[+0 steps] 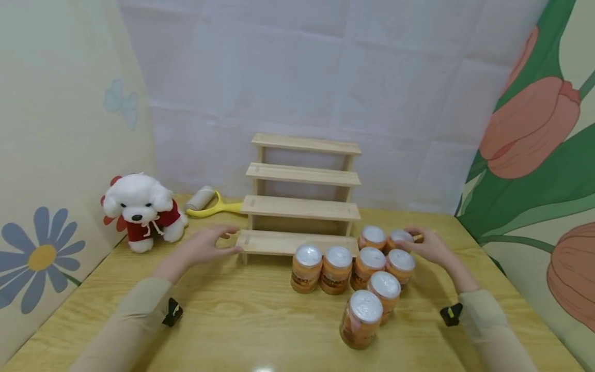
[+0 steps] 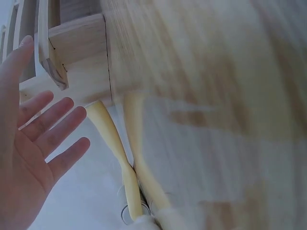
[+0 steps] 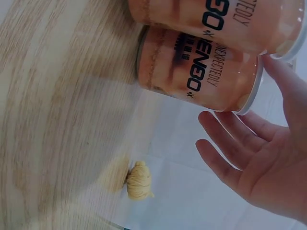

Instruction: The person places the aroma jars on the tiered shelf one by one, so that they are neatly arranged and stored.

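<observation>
Several orange cans with silvery lids stand in a group on the table, right of centre. My right hand (image 1: 428, 247) is at the rearmost right can (image 1: 401, 238). In the right wrist view, its thumb lies at the lid rim of an orange can (image 3: 201, 76) and some fingertips pass behind it, so the hand grips it near the top. My left hand (image 1: 204, 249) has its fingers spread beside the left end of the lowest step of a wooden stepped rack (image 1: 297, 207). Nothing lies in its palm in the left wrist view.
A lint roller with a yellow handle (image 1: 218, 207) lies left of the rack. Farther left sits a white plush dog (image 1: 144, 206) in red clothing. A small yellow ribbed object (image 3: 139, 182) stands beyond my right hand. White cloth (image 1: 297, 67) hangs behind.
</observation>
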The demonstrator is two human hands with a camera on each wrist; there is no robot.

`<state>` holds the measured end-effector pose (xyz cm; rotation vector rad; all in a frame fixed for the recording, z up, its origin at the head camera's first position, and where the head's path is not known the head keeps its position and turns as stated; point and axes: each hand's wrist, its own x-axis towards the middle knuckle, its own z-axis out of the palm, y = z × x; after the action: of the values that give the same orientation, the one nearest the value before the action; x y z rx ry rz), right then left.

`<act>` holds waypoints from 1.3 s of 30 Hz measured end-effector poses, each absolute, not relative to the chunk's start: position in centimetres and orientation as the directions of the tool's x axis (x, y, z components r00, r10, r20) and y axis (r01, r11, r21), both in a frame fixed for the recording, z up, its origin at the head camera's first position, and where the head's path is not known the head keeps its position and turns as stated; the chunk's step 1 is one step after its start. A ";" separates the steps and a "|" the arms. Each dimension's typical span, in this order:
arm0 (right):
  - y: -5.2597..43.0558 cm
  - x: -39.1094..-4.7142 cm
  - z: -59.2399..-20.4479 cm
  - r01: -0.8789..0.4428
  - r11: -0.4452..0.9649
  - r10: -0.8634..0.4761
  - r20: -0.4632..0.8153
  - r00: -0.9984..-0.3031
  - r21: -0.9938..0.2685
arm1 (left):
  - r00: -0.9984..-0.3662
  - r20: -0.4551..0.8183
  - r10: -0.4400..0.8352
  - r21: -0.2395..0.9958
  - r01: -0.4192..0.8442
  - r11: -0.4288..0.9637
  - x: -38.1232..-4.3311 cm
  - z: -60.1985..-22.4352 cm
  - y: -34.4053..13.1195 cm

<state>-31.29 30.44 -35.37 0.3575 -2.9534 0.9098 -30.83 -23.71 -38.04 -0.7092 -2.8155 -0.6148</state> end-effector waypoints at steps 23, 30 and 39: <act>30.3 -31.2 -36.9 -0.273 0.732 -0.238 0.141 -0.961 -0.624 | -0.892 0.141 0.430 0.461 0.443 0.768 -31.5 -38.5 -23.1; 30.7 -31.1 -36.2 -0.192 0.731 -0.159 0.110 -0.981 -0.655 | -0.875 0.154 0.460 0.418 0.479 0.772 -31.8 -38.2 -23.1; 31.2 -30.1 -33.7 -0.230 0.680 -0.148 0.177 -0.973 -0.696 | -0.856 0.193 0.480 0.324 0.517 0.792 -31.9 -38.6 -24.1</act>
<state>-30.13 31.18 -33.72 0.3140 -2.7808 1.1750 -31.93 -24.09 -38.62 -0.8029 -2.8778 -0.5647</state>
